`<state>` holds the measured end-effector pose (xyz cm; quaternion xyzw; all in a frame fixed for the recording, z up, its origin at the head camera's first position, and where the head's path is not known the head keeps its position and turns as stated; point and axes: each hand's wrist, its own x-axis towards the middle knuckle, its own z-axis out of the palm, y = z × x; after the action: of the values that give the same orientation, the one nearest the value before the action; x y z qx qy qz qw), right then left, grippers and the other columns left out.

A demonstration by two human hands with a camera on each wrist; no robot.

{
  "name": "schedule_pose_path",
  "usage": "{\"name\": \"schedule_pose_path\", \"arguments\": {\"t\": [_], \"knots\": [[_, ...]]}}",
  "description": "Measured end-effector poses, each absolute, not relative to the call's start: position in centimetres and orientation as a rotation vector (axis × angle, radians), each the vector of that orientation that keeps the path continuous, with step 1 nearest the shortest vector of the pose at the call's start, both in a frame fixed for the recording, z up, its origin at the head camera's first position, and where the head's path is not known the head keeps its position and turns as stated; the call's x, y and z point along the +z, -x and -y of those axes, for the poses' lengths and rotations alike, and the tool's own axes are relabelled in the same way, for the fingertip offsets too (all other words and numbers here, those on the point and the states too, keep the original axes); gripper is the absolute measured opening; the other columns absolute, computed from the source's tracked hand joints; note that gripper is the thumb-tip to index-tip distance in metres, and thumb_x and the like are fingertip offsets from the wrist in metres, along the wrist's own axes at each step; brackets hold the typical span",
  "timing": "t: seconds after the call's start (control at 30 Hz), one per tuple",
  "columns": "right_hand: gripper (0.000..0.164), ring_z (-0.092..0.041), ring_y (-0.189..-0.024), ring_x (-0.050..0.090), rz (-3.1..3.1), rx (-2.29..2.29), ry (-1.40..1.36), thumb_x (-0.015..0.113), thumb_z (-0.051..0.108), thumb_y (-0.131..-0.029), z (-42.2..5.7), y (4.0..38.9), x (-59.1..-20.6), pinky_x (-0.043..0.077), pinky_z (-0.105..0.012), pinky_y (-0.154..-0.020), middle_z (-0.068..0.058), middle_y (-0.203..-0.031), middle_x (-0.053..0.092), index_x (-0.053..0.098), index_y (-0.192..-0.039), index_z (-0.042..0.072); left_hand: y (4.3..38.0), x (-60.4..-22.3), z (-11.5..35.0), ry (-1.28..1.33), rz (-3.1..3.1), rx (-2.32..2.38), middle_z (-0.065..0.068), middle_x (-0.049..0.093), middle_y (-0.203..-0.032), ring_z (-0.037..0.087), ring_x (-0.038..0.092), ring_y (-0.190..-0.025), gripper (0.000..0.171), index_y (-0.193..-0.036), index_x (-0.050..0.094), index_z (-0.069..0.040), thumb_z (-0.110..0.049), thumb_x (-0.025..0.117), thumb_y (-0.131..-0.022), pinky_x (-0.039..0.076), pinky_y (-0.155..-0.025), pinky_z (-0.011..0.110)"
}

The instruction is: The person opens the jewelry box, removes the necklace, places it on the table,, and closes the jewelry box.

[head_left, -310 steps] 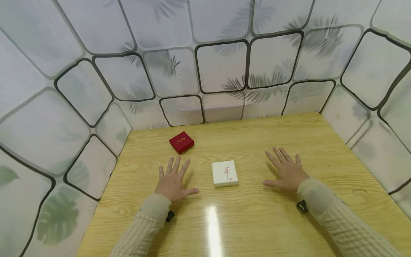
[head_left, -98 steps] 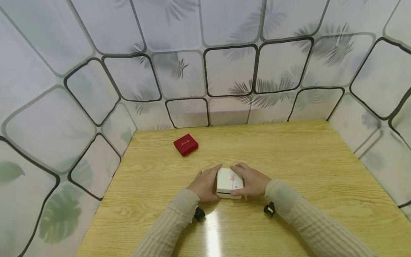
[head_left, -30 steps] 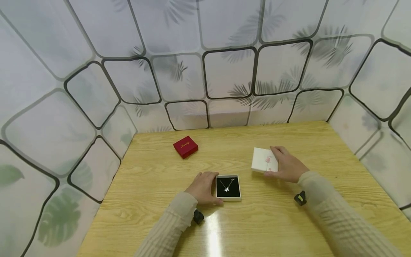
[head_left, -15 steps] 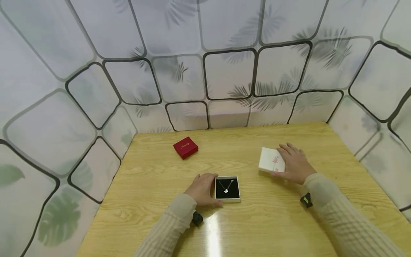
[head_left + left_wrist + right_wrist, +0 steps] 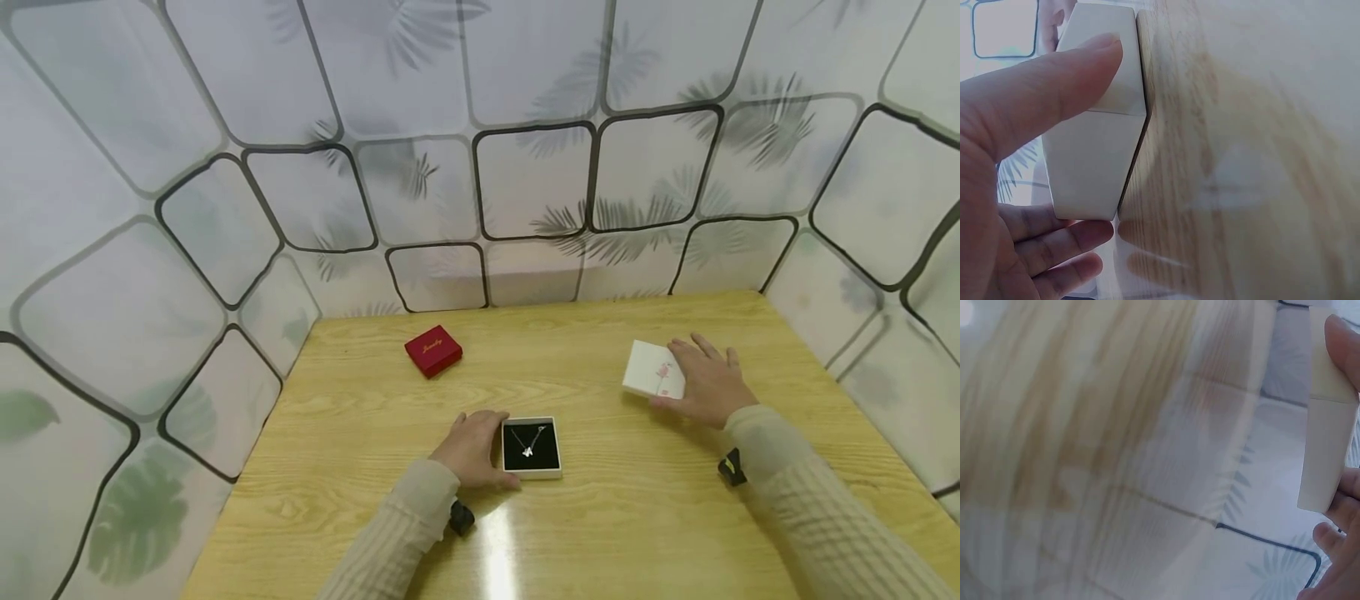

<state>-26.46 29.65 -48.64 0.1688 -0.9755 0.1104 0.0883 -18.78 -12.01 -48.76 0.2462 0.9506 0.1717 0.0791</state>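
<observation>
My left hand (image 5: pixel 472 452) grips the white base of a jewelry box (image 5: pixel 542 474) by its left side, flat on the table. In the left wrist view the thumb (image 5: pixel 1072 81) presses one wall of this box base (image 5: pixel 1094 165), with the other fingers at the opposite side. Inside, a silver necklace (image 5: pixel 528 452) with a small pendant lies on a black pad (image 5: pixel 514 461). Farther right, my right hand (image 5: pixel 708 385) holds the white lid (image 5: pixel 647 369), printed with a pink flower, between thumb and fingers. The right wrist view shows that lid (image 5: pixel 1329 450) raised off the tabletop.
A closed red jewelry box (image 5: pixel 433 351) with gold lettering sits at the back left of the wooden table (image 5: pixel 360 400). Patterned fabric walls (image 5: pixel 532 183) enclose the table at the back and both sides.
Both hands came from lying spread to gripping the white box, and the lid came off, baring the necklace. Over the last second the right hand carried the lid farther right; the left stayed.
</observation>
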Motion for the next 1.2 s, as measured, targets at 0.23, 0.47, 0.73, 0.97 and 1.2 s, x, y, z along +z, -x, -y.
{"name": "schedule_pose_path", "arguments": {"t": [0.23,0.47,0.73,0.97,1.2], "knots": [[0.114,-0.049,-0.136,0.022,2.945,0.359,-0.422,0.070,0.074,-0.066,-31.6,27.3,-48.8,0.008,-0.079,-0.096,-0.027,-0.143,0.039,0.037,-0.142,-0.005,18.9,-49.1,12.0,-0.739,-2.854,0.509,0.007,0.045,-0.143,0.025,0.039,-0.134,0.106,-0.146,0.038,-0.009,-0.062,0.080,-0.064,0.021,-0.112,0.056],[0.115,-0.050,-0.134,0.024,2.971,0.384,-0.366,0.067,0.076,-0.067,-33.6,27.7,-49.6,0.006,-0.080,-0.096,-0.027,-0.142,0.040,0.037,-0.141,-0.005,18.8,-49.3,12.1,-0.739,-2.854,0.514,0.007,0.046,-0.143,0.024,0.039,-0.133,0.106,-0.145,0.038,-0.009,-0.063,0.080,-0.064,0.022,-0.112,0.056],[0.113,-0.051,-0.133,0.022,3.024,0.456,-0.319,0.067,0.072,-0.070,-34.6,27.3,-49.5,0.004,-0.081,-0.094,-0.029,-0.142,0.037,0.033,-0.143,-0.007,18.7,-49.1,12.0,-0.730,-2.846,0.519,0.007,0.045,-0.143,0.025,0.039,-0.133,0.104,-0.146,0.038,-0.009,-0.062,0.080,-0.065,0.022,-0.111,0.057],[0.114,-0.055,-0.129,0.026,3.084,0.504,-0.294,0.063,0.075,-0.072,-35.1,27.2,-50.1,0.010,-0.081,-0.091,-0.035,-0.140,0.035,0.032,-0.143,-0.008,18.8,-49.1,12.0,-0.719,-2.846,0.490,0.007,0.045,-0.143,0.024,0.039,-0.134,0.102,-0.146,0.037,-0.010,-0.061,0.079,-0.067,0.022,-0.111,0.056],[0.112,-0.055,-0.119,0.040,3.142,0.443,-0.318,0.063,0.073,-0.074,-35.5,27.1,-50.9,0.023,-0.080,-0.084,-0.038,-0.134,0.041,0.034,-0.139,-0.013,18.9,-49.5,11.9,-0.716,-2.856,0.483,0.006,0.046,-0.142,0.023,0.040,-0.133,0.101,-0.145,0.037,-0.010,-0.060,0.079,-0.068,0.024,-0.110,0.057]]}}
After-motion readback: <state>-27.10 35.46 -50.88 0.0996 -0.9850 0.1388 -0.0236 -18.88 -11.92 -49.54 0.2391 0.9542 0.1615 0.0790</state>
